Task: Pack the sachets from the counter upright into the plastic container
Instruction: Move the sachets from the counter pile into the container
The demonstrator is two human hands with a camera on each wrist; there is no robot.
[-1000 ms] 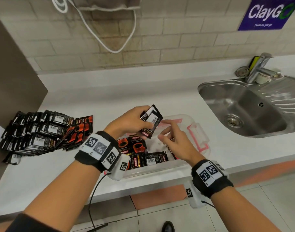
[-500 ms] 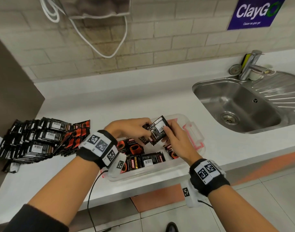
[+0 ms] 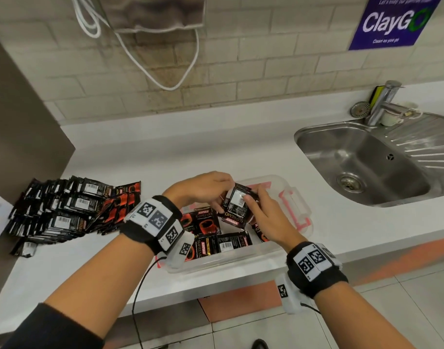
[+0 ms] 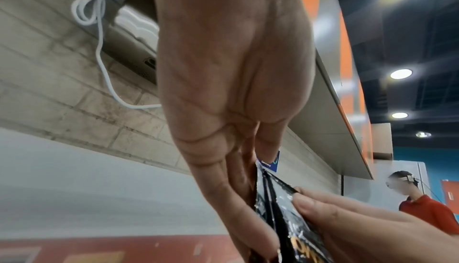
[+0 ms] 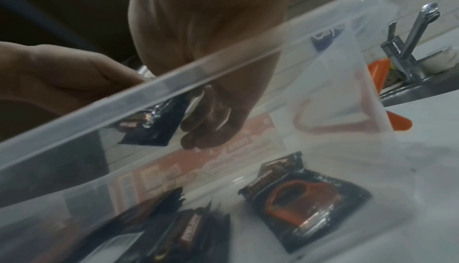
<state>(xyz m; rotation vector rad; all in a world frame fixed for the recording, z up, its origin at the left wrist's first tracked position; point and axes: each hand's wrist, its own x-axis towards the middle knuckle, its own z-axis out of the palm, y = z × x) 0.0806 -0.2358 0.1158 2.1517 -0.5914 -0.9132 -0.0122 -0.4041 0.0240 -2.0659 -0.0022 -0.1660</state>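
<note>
1. Holding one sachet [image 3: 237, 206] between both hands above the plastic container [image 3: 301, 200]: my left hand [image 3: 203, 188] pinches its top edge, and my right hand [image 3: 265, 217] grips the other side with fingers curled round it.
2. It looks light and thin, a glossy foil pouch, so I judge it slippery and easily creased.
3. Best hold, I think, is the flat sealed edges, not the soft middle.
4. Several sachets already lie flat or leaning inside the container near the counter's [image 3: 216, 152] front edge; these floppy things will likely topple unless propped against each other.
5. Remaining pile [image 3: 64, 212] sits at the counter's left end.
</note>
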